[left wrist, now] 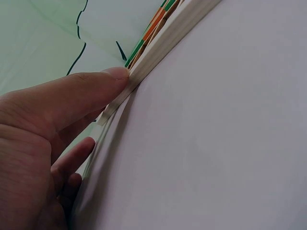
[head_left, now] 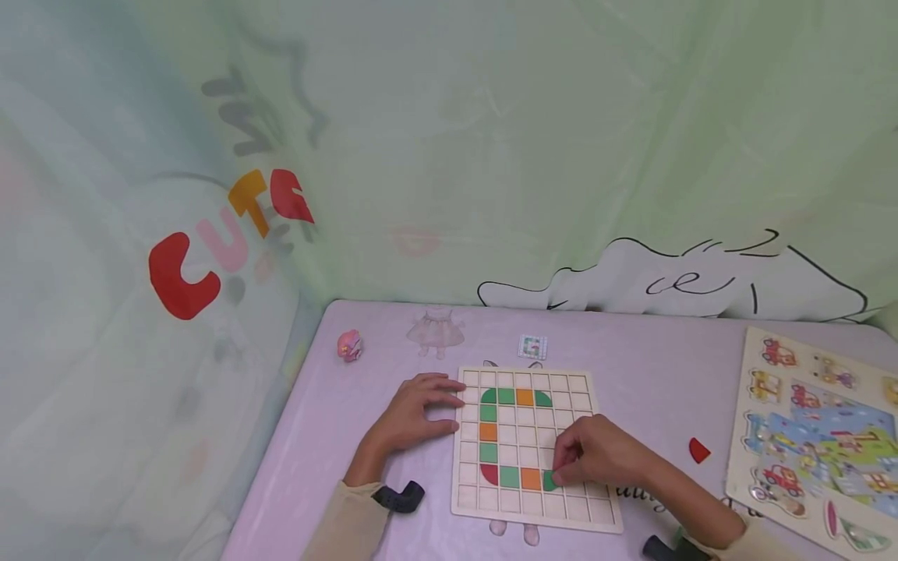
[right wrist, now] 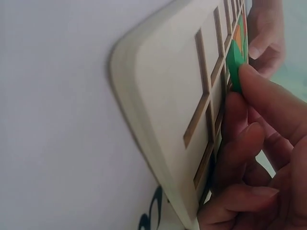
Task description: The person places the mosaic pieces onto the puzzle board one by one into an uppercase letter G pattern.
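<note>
A square wooden grid board lies on the table, with green, orange and red tiles set in its cells in a C-like outline. My right hand pinches a green tile between thumb and finger at the right end of the lower row. In the right wrist view the tile stands tilted against the grid. My left hand rests along the board's left edge, fingers spread. The left thumb touches the board's side in the left wrist view.
A red quarter-round tile lies right of the board. Farther right is a wooden picture puzzle. Behind the board sits a small patterned card; a pink figurine stands at the back left. Printed curtains border the table.
</note>
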Tool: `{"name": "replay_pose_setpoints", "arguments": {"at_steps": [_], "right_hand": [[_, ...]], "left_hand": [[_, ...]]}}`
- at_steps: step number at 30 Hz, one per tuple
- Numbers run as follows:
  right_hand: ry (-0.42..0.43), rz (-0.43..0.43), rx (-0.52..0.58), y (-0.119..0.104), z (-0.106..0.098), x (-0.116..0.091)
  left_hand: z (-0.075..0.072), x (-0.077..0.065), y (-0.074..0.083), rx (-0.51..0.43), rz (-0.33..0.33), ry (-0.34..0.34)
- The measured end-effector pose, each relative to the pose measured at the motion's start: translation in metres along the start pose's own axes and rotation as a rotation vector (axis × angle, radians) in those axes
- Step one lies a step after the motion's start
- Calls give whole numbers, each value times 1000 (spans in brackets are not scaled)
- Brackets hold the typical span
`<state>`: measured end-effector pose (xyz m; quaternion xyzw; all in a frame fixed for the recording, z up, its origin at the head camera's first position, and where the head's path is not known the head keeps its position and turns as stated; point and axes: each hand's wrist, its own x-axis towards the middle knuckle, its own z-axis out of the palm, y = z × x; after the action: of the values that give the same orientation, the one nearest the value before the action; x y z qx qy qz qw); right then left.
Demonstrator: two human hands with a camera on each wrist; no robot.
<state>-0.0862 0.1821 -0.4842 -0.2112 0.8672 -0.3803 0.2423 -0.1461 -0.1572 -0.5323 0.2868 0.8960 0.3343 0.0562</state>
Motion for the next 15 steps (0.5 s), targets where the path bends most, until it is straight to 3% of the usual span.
{"name": "replay_pose_setpoints", "arguments": {"at_steps": [15], "right_hand": [[31,11,3,0,1,1]], "left_hand": [[2,1,-4,-8,-22,-2]]}}
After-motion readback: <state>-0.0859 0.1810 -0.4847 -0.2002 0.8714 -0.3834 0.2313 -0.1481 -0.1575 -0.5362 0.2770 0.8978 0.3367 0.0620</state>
